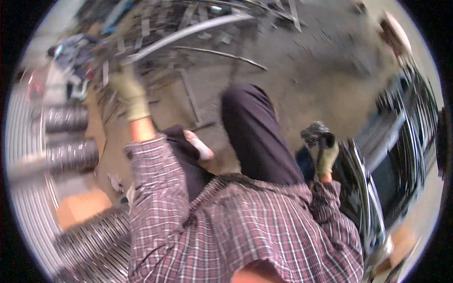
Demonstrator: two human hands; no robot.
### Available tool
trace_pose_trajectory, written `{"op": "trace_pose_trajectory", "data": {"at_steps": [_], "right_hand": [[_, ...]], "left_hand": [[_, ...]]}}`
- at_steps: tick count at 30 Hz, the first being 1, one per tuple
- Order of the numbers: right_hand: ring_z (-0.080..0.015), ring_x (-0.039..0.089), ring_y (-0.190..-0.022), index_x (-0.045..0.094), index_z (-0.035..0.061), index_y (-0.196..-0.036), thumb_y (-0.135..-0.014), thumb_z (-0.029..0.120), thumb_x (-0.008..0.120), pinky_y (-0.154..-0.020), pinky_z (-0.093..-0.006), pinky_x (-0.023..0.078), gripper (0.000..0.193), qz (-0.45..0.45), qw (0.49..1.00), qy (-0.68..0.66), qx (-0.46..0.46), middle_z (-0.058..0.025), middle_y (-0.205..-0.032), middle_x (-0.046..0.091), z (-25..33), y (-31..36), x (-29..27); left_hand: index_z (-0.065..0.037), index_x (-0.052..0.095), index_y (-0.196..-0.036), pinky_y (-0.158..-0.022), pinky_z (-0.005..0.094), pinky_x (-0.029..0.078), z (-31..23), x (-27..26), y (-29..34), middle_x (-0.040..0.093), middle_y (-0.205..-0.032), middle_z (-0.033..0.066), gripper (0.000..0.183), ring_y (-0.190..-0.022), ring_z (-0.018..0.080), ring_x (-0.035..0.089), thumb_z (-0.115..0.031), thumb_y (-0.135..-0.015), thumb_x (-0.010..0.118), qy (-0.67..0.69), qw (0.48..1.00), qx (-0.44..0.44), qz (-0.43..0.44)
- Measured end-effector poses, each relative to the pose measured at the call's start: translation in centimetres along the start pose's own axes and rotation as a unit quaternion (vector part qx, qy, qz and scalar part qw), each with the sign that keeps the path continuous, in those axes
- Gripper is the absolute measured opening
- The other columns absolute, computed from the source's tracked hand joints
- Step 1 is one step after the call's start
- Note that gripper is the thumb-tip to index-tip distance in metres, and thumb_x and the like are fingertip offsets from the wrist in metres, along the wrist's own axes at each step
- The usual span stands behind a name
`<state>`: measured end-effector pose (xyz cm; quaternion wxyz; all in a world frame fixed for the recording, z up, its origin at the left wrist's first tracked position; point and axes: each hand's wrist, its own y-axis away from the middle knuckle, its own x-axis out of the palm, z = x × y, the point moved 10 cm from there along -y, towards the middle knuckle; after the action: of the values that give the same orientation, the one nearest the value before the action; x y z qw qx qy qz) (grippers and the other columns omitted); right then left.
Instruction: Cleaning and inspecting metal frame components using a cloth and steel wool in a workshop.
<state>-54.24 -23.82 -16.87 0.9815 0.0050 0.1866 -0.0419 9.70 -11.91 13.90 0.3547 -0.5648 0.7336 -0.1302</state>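
My left hand [130, 94], in a pale work glove, reaches forward at the left. Motion smears its fingers, which are beside the near end of a long light-grey metal bar [188, 33]; whether they grip it is unclear. At the right, my gloved right hand [326, 159] is closed around a dark object with a rounded, shiny head [315, 134]. Its exact kind does not show. The object is held up off the floor, beside my bent knee.
Loose metal strips and a thin rod [222, 53] lie on the grey floor ahead. Dark ribbed rolls [71, 155] and a cardboard box [82, 207] stand at the left. Bundled dark metal strips [363, 188] crowd the right, close to my right arm.
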Motion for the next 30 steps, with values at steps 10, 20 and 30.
{"op": "trace_pose_trajectory", "data": {"at_steps": [10, 20, 30], "right_hand": [[-0.0139, 0.058, -0.098, 0.053, 0.0022, -0.130, -0.088, -0.004, 0.057, -0.079, -0.0272, 0.048, 0.043, 0.313, 0.867, -0.217, -0.322, -0.0067, -0.114, 0.062, 45.6, 1.2, 25.1], [-0.0355, 0.058, -0.095, 0.065, 0.0057, -0.104, -0.073, 0.000, 0.061, -0.083, -0.0395, 0.047, 0.032, 0.206, 0.842, -0.186, -0.463, -0.0158, -0.100, 0.060, 52.6, 4.9, 34.5], [-0.0398, 0.048, -0.117, 0.047, 0.0051, -0.132, -0.064, 0.007, 0.074, -0.101, -0.0427, 0.040, 0.073, 0.357, 0.699, -0.042, -0.619, -0.0193, -0.137, 0.043, 52.2, 11.1, 35.7]], "left_hand": [[0.002, 0.058, -0.118, -0.078, 0.0374, 0.049, -1.2, -3.1, 2.5, 0.066, -0.098, 0.0207, 0.033, -0.089, 0.0315, 0.065, -0.007, -0.087, 0.062, -0.014, 0.998, 0.055, -0.010], [-0.001, 0.060, -0.116, -0.082, 0.0397, 0.050, -0.7, -3.8, 2.8, 0.066, -0.101, 0.0193, 0.041, -0.094, 0.0350, 0.064, -0.008, -0.078, 0.070, 0.006, 0.998, 0.041, -0.046], [-0.012, 0.057, -0.128, -0.081, 0.0367, 0.051, 0.5, -4.8, 2.0, 0.065, -0.110, 0.0174, 0.048, -0.098, 0.0330, 0.064, -0.006, -0.081, 0.063, 0.055, 0.997, -0.005, -0.060]]}}
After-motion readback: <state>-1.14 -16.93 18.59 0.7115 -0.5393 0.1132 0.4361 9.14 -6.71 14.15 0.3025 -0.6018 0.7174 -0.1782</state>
